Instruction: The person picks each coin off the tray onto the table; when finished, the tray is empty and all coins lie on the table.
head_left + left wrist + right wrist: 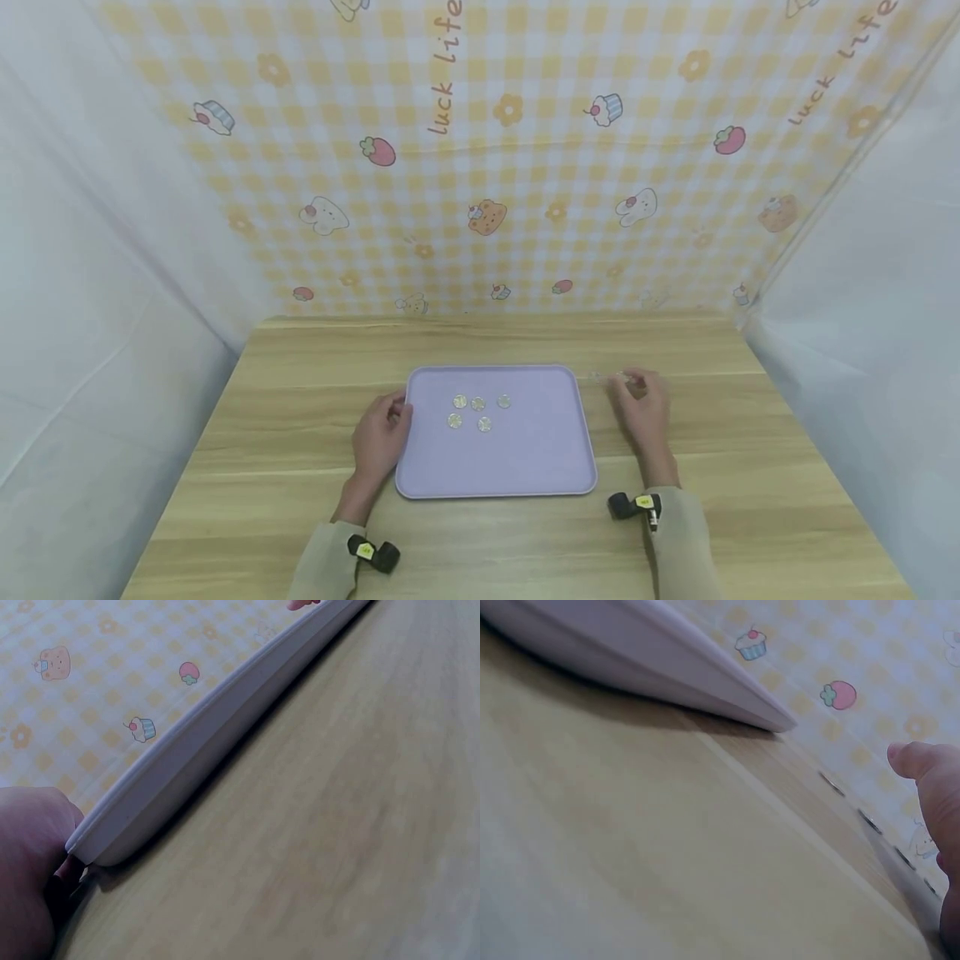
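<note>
Several round, shiny coins [477, 404] lie flat on a lilac tray [525, 467], grouped toward its left and upper half. My left hand [381, 437] grips the tray's left rim; in the left wrist view that hand [34, 862] is at the tray edge [172, 765], with part of its fingers below the rim. Right of the tray, my right hand [645, 408] hovers low over more coins [595, 377] on the table. The right wrist view shows its thumb [922, 761] apart from several coins [870, 820] lying in a row; its other fingers are mostly hidden.
A wood-grain table [480, 550] carries the tray. Behind it hangs a yellow checked cloth [525, 183] with cartoon prints. White sheets [97, 250] enclose the left and right sides.
</note>
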`<state>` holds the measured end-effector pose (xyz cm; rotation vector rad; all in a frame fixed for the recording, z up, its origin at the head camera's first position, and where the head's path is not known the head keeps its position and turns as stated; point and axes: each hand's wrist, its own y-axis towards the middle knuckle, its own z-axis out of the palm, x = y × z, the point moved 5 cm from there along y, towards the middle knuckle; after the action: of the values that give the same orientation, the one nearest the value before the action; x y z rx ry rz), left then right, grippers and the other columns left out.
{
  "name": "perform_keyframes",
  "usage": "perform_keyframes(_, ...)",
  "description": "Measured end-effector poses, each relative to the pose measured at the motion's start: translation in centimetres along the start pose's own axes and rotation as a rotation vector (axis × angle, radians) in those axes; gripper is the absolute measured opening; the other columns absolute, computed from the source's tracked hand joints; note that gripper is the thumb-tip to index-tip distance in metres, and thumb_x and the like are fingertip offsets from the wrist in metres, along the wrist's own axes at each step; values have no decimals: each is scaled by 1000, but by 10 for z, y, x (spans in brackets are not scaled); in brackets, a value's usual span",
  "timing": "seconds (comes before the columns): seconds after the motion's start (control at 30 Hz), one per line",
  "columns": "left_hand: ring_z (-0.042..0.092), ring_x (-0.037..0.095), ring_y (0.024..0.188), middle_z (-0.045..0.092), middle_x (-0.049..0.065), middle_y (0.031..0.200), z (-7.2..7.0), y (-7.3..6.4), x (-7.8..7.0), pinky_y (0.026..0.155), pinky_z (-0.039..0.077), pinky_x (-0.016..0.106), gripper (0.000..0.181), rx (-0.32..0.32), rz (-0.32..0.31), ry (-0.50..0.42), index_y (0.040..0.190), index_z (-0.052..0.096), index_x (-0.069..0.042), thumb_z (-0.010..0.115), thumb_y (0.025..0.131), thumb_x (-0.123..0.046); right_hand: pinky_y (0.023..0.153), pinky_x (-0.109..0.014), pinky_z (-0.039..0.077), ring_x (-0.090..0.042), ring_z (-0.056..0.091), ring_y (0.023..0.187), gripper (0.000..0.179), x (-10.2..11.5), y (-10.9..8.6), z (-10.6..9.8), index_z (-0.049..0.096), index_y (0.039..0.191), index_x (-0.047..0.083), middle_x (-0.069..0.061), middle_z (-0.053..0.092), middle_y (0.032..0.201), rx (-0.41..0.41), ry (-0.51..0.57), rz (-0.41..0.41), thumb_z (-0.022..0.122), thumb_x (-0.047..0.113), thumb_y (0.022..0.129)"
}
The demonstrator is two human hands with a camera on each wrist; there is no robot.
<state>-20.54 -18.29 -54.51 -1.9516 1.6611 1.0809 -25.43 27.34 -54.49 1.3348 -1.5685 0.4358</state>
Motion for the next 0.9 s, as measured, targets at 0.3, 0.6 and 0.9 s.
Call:
perform_keyframes(0.3,55,14,71,69,4,91,-3,2,-2,63,41,26,29,-7,14,-8,119,70,-8,67,93,-20,89,-37,38,-22,49,104,39,-18,10,-18,63,119,2,-15,57,110,-52,-22,65,69,30,93)
perform_keyframes(0.6,54,14,68,69,2,89,-3,2,-2,61,41,26,27,-18,7,-15,117,71,-9,67,93,-21,104,-53,37,-30,47,122,50,-36,20,-39,60,129,7,-15,53,131,-50,-29,224,63,43,95)
perform_keyframes(0.9,54,13,68,69,4,90,-3,-1,-4,60,41,25,28,-11,9,-15,118,70,-7,67,93,-20,111,-57,31,-33,43,132,56,-55,27,-63,59,133,9,-14,52,140,-60,-38,290,63,49,93)
